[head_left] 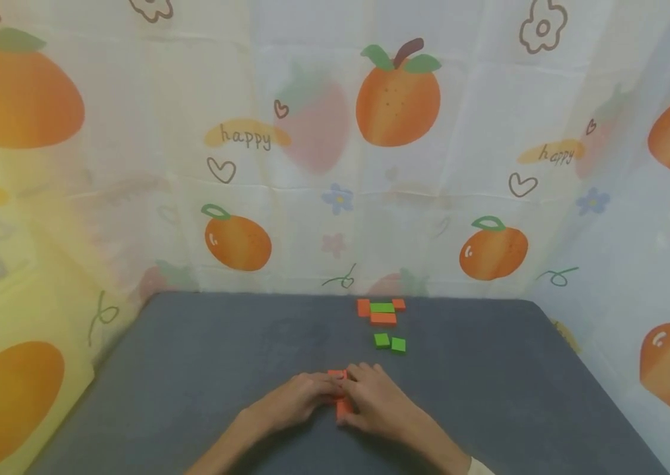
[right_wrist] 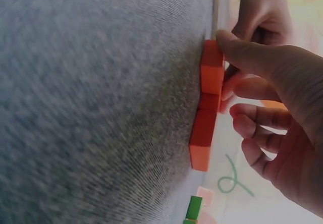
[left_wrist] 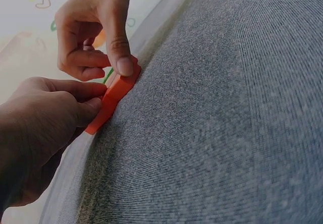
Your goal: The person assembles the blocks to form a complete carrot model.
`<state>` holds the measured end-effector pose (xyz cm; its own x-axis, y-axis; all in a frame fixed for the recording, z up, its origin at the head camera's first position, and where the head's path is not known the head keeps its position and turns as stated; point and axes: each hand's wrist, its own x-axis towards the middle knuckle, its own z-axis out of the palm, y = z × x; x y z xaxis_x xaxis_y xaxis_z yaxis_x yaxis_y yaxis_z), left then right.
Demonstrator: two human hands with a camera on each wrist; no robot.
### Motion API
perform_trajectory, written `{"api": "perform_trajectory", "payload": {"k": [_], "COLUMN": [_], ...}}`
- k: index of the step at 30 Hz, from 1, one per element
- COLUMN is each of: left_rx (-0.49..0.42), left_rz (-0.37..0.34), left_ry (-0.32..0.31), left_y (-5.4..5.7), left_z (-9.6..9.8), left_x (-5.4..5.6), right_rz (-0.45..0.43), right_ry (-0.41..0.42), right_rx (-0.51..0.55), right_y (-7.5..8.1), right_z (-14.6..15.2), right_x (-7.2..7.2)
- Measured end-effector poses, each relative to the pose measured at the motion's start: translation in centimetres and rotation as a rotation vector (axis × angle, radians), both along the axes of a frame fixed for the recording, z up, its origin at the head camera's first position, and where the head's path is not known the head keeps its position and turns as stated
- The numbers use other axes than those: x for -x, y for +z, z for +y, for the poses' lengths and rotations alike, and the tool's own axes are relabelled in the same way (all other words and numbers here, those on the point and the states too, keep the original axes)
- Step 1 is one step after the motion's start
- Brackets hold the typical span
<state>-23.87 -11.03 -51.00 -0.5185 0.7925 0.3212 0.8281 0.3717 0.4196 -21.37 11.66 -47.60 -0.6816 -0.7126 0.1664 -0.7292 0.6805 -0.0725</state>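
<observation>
Several orange blocks lie in a short row on the grey cloth between the two hands. In the right wrist view they show as a near block (right_wrist: 212, 72), a lower middle block (right_wrist: 208, 102) and a far block (right_wrist: 203, 138). The left hand (head_left: 309, 392) is on the row's left side, its thumb and forefinger pinching an orange block (left_wrist: 102, 114). From the other side the right hand (head_left: 381, 401) pinches the near block, thumb at its near end. The right hand's other fingers are loosely bent. Both hands partly cover the row in the head view.
Beyond the hands lie two green blocks, a left one (head_left: 381, 341) and a right one (head_left: 398, 345). Farther back, a green bar (head_left: 381, 307) sits among several orange blocks (head_left: 383, 319). A fruit-printed curtain (head_left: 311, 178) surrounds the grey table (head_left: 204, 343).
</observation>
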Motion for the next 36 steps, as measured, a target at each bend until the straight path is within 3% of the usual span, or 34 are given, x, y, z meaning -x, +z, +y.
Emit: {"api": "perform_trajectory", "payload": {"k": [7,16,30,33,36], "left_rx": [0.031,0.053,0.035,0.035,0.051], "left_rz": [-0.03,-0.012,0.011,0.007,-0.031], "left_ry": [0.009,0.018,0.004,0.001,0.011], "left_y": [0.1,0.1,0.0,0.0,0.2], "left_z": [0.2,0.5,0.3,0.4,0.4], "left_x": [0.1,0.4,0.3,0.3,0.3], "right_rz": [-0.028,-0.057,-0.085,-0.065,0.018], "right_ry": [-0.015,-0.055,-0.047,-0.051,-0.101], "right_rx": [0.003,-0.018,0.017,0.051,0.093], "right_y": [0.3,0.5,-0.1,0.5,1.5], "right_z": [0.5,0.7,1.0,1.5,2.6], "right_x": [0.2,0.3,0.6,1.2,2.7]}}
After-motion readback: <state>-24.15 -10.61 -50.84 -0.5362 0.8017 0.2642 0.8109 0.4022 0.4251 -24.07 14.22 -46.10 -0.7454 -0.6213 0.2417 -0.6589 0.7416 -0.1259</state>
